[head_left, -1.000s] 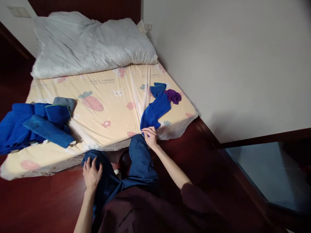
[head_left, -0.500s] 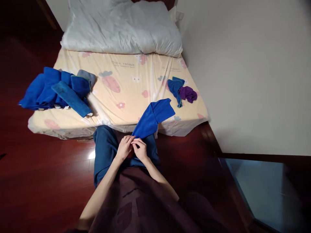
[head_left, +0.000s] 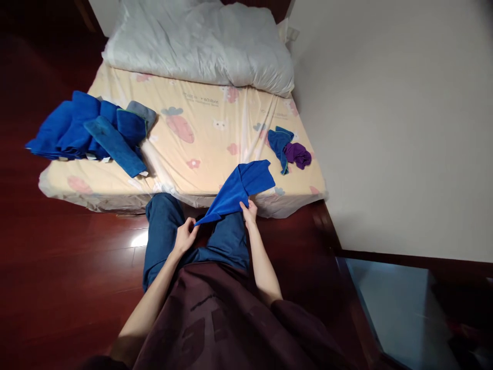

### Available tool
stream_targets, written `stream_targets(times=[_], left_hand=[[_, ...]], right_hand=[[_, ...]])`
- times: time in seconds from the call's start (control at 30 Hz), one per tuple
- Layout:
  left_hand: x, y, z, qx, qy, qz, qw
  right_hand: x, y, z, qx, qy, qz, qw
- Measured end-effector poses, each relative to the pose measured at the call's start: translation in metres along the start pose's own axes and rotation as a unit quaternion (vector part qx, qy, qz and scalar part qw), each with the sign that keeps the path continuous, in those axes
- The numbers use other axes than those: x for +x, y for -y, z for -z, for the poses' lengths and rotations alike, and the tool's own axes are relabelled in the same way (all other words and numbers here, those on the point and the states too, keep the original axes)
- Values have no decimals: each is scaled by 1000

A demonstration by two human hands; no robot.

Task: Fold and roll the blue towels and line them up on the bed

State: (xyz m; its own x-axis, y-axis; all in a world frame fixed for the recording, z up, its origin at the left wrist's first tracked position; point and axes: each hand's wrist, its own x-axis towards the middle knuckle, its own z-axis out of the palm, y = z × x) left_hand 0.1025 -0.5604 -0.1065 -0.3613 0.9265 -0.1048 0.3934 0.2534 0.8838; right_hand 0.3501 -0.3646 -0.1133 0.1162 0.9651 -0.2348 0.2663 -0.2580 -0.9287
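Note:
A bright blue cloth (head_left: 234,189) stretches from the bed's front edge down over my lap. My left hand (head_left: 185,236) pinches its lower left corner. On the cloth's right edge, near the bed, my right hand (head_left: 249,211) is closed, thumb and fingers together. The cloth's far end lies on the sheet, and a fold crosses its middle. To the right on the bed are a crumpled blue cloth with green edging (head_left: 280,143) and a purple cloth (head_left: 298,155) touching it.
Several blue cloths (head_left: 65,126) lie overlapped on the left of the bed (head_left: 208,141), with a rolled blue cloth (head_left: 115,146) and a grey one (head_left: 142,114). A white quilt (head_left: 200,43) lies at the back. A wall (head_left: 393,118) stands at right.
My hands have parted: the right moved right and up to the cloth's right edge, the left slightly left. The cloth's near end is now spread wider between them. The view has shifted slightly.

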Motion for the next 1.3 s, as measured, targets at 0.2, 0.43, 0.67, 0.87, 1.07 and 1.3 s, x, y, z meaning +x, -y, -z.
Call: stream_targets(times=[0.2,0.43,0.67,0.87,1.07,1.3], left_hand=[[-1,4,4,76,35,-57,995],[-10,-54,-5,-128,60,-69,988],[-10,-65,3,-148,71,28,986],[-12,-61,18,-127,127,-42,983],[-18,-81,3,-67,82,-88,991],[-29,-88,19,-30,114,-95,989]], right_hand=[[-51,9,-4,-159,-159,160,961],[-143,18,-33,-131,3,268,955],[-172,16,-55,-123,184,296,929],[-161,16,-28,-68,208,305,927],[-139,22,-17,-107,155,318,929],[-78,37,-1,-288,157,368,870]])
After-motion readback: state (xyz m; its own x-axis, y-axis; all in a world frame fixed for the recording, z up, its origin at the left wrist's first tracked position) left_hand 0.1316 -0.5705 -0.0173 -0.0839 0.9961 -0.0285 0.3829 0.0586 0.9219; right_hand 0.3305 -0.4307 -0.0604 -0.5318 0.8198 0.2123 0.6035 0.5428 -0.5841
